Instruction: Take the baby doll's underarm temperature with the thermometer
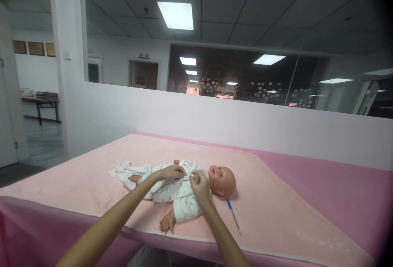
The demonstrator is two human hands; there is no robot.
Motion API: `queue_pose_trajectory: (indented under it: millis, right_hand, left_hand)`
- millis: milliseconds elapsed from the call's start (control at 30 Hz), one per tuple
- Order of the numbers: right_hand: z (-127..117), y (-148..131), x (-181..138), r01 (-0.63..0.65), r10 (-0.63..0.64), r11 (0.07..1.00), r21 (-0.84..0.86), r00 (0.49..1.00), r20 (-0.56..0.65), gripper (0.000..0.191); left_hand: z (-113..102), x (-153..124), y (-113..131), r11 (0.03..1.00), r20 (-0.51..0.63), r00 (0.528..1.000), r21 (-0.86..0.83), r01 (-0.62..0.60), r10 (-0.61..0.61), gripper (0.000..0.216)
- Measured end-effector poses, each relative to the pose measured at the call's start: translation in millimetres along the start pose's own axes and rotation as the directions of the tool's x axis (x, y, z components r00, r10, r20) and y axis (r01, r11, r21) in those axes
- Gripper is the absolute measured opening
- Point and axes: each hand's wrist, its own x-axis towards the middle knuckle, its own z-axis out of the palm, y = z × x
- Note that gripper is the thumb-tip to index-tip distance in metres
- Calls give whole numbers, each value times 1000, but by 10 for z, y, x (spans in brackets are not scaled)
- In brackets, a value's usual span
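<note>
A baby doll (223,181) lies on its back on the pink padded cover, head to the right and feet to the left. It wears a white shirt (167,193) with a small print and white trousers (124,176). Over the chest, my left hand (172,172) is closed, its fingertips pinching at the shirt's front. My right hand (200,187) faces it near the doll's neck, thumb and fingers bent together on the same cloth. The exact bit of cloth between the fingertips is too small to make out. The doll's near hand (167,222) pokes from its sleeve.
A thin clear stick with a blue end (235,216) lies right of my right forearm, below the doll's head. The pink cover (276,214) spreads over the table. Behind it stands a white half wall (215,115) with glass above. A doorway is at left.
</note>
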Motion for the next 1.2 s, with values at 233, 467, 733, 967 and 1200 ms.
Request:
queue_pose_trajectory:
  millis: [233,467,733,967,1200]
  right_hand:
    - [143,-191,115,215,-173,964,-155,953,247,18]
    - [232,-265,51,324,-209,907,-270,901,381,11]
    - [126,-296,86,287,-105,886,-364,889,446,3]
    - [195,-310,142,266,-149,945,-190,868,474,18]
    - [337,-294,132,90,-99,995,45,940,327,20]
  left_hand:
    - [-247,-274,-45,991,-39,999,126,32,-27,20]
    - [-93,-348,-82,996,-119,993,89,8,2,21]
    - [-107,-319,-191,998,-135,991,-59,3,-11,18]
    - [-121,-310,-261,987,-91,995,-157,35,-50,22]
    - [-141,-284,-261,979,-75,995,-195,50,-66,23]
